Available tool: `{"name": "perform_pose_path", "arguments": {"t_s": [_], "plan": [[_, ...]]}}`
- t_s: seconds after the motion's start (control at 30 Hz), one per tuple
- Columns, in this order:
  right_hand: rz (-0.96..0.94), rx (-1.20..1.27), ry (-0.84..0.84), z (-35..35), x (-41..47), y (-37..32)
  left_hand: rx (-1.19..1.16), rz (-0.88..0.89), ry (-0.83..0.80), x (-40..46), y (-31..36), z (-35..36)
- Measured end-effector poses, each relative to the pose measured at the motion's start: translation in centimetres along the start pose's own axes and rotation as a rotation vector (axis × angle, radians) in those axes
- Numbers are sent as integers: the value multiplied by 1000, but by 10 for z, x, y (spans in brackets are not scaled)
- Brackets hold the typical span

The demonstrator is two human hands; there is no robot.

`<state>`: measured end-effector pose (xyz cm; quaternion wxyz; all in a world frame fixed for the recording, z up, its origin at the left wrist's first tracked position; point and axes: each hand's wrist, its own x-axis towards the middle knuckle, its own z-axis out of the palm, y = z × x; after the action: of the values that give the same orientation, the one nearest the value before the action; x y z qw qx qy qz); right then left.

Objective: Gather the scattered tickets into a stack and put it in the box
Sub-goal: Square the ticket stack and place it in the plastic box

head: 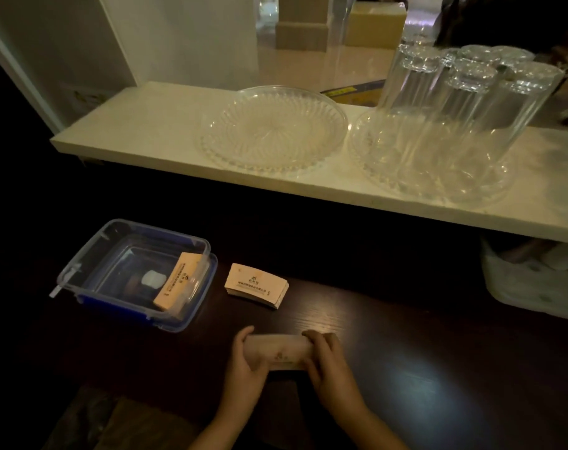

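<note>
A stack of pale orange tickets [277, 351] is held between both hands low over the dark table. My left hand [243, 362] grips its left end and my right hand [329, 362] grips its right end. A second ticket stack [256, 285] lies on the table beyond my hands. To its left stands a clear plastic box [88, 258] with blue clips, its top open. Inside the box, another ticket stack [178, 280] leans against the right wall, beside a small white object on the box floor.
A white counter [146, 125] runs across above the dark table [406, 352]. On it sit an empty glass plate [273, 131] and a second glass plate carrying several upturned drinking glasses [464, 102]. A white bag [536, 280] sits under the counter at right.
</note>
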<state>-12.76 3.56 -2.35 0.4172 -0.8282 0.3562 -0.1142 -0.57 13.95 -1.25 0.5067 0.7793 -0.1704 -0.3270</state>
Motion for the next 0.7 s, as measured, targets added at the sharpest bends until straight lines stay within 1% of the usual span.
{"name": "perform_pose_path", "arguments": {"t_s": [0.13, 0.27, 0.4, 0.53, 0.63, 0.7], "plan": [[234, 239, 12, 0, 53, -37, -16, 41, 77, 55, 37, -28], [368, 390, 29, -1, 99, -61, 136, 53, 83, 104, 60, -40], [511, 406, 58, 8, 122, -61, 226, 9, 72, 128, 57, -39], [593, 375, 63, 22, 131, -55, 411, 23, 26, 144, 47, -40], [635, 347, 38, 27, 134, -47, 377, -18, -46, 153, 44, -40], [637, 267, 9, 27, 137, -41, 322, -73, -107, 159, 44, -41]]}}
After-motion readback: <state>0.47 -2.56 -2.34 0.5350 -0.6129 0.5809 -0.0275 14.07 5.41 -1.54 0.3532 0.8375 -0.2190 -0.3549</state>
